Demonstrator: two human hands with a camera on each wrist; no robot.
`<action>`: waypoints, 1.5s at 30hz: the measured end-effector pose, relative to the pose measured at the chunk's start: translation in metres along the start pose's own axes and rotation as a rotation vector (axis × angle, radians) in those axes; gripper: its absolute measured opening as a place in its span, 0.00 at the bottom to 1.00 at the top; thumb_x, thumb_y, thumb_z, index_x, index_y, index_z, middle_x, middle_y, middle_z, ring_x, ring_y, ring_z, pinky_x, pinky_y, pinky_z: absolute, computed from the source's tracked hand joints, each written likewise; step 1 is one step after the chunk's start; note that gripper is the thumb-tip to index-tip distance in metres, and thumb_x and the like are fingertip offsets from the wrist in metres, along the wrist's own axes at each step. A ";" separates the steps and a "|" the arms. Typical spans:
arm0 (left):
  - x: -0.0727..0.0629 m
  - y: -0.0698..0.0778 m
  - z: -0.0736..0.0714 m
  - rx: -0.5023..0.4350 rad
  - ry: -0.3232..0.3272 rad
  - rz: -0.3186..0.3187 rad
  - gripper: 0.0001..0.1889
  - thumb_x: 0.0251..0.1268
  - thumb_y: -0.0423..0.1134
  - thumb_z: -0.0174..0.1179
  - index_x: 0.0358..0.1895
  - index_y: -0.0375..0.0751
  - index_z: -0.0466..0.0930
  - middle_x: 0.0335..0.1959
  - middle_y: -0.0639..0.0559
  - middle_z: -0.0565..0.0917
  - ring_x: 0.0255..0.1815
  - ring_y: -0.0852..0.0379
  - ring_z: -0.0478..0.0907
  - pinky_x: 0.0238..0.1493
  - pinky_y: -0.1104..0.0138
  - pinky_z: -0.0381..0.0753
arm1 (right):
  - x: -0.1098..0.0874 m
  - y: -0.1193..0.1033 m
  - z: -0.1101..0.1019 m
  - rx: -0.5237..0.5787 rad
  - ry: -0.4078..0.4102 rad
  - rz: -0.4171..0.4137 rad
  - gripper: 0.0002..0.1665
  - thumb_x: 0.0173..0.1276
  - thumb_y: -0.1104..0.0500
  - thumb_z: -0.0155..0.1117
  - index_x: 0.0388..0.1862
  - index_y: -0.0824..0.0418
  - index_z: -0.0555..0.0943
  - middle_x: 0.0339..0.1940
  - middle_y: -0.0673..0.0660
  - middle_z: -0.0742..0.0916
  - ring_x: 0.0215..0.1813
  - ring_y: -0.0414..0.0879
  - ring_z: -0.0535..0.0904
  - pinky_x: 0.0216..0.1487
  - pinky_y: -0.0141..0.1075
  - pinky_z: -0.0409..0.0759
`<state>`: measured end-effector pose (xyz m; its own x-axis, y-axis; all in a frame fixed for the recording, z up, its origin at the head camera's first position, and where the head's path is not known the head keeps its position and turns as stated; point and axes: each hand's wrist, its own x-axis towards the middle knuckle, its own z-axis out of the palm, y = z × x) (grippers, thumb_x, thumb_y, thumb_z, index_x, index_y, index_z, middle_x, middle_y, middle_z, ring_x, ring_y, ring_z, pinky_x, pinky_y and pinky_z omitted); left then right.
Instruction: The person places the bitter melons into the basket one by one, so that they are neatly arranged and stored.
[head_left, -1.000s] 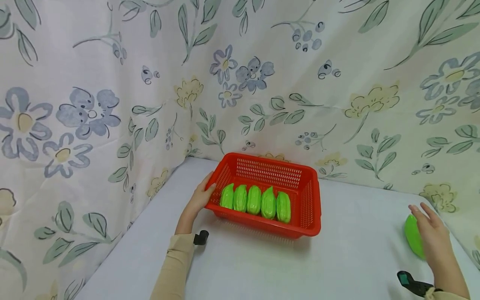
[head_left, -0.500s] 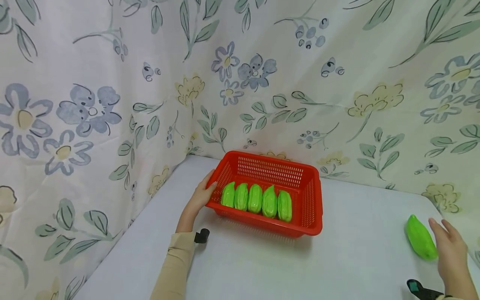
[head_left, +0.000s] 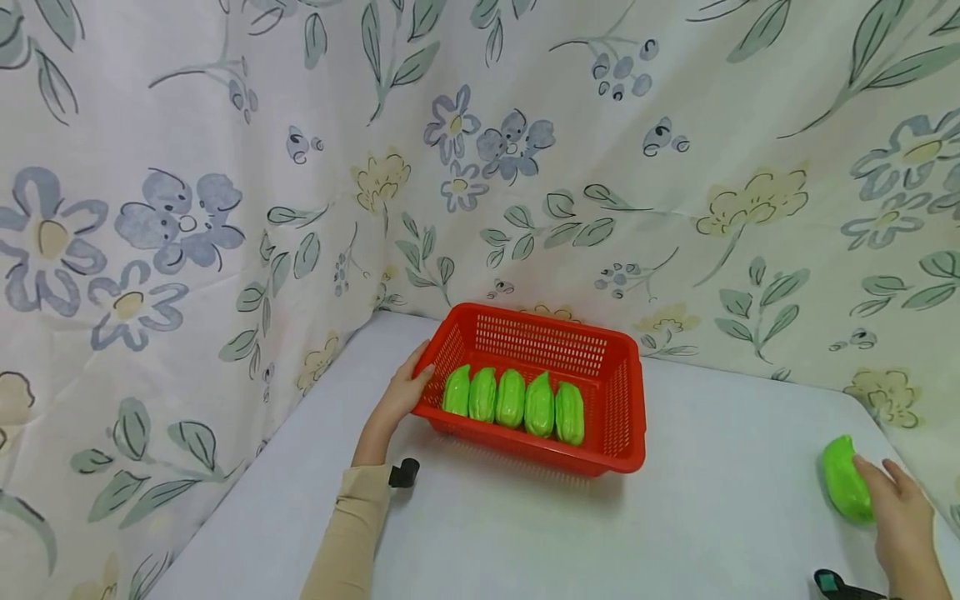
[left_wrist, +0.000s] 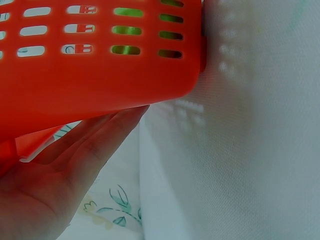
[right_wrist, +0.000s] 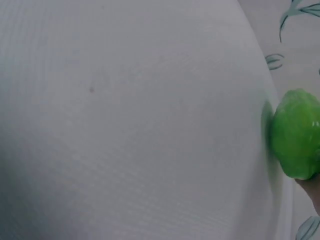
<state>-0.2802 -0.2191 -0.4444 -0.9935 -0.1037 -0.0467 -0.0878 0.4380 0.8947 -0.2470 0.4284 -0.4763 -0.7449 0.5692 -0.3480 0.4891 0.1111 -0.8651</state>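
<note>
My left hand [head_left: 397,400] grips the left end of a red plastic basket [head_left: 528,450], thumb over the rim. In the left wrist view, its fingers [left_wrist: 107,145] run under the basket's red rim. Inside the basket, several bright green, ridged bitter melons [head_left: 510,398] lie side by side in a row. At the far right, my right hand [head_left: 903,521] holds another green bitter melon [head_left: 846,483], covering part of its right side. The right wrist view shows this melon [right_wrist: 297,135] at its right edge, with a fingertip [right_wrist: 312,190] against its lower side.
A white-covered table [head_left: 720,517] carries everything. Floral curtains [head_left: 570,167] hang behind it and along its left side. Black wrist camera mounts [head_left: 405,472] stick out beside both wrists. The basket's right side leaves a wide stretch of table before the single melon.
My right hand first moved right and down off the melon, then came against it. The melon has turned more upright and shifted slightly. The left hand and basket stay put.
</note>
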 end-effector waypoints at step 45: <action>0.000 0.001 -0.001 0.001 -0.011 -0.004 0.30 0.77 0.47 0.43 0.79 0.58 0.48 0.75 0.40 0.62 0.63 0.43 0.69 0.60 0.48 0.71 | -0.087 -0.080 0.104 -0.177 -0.307 -0.484 0.47 0.76 0.44 0.49 0.81 0.56 0.38 0.79 0.69 0.51 0.76 0.71 0.50 0.70 0.65 0.54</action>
<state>-0.2804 -0.2198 -0.4430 -0.9938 -0.0960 -0.0554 -0.0922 0.4387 0.8939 -0.2690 0.2853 -0.4146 -0.9860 0.1617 -0.0403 0.1098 0.4480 -0.8873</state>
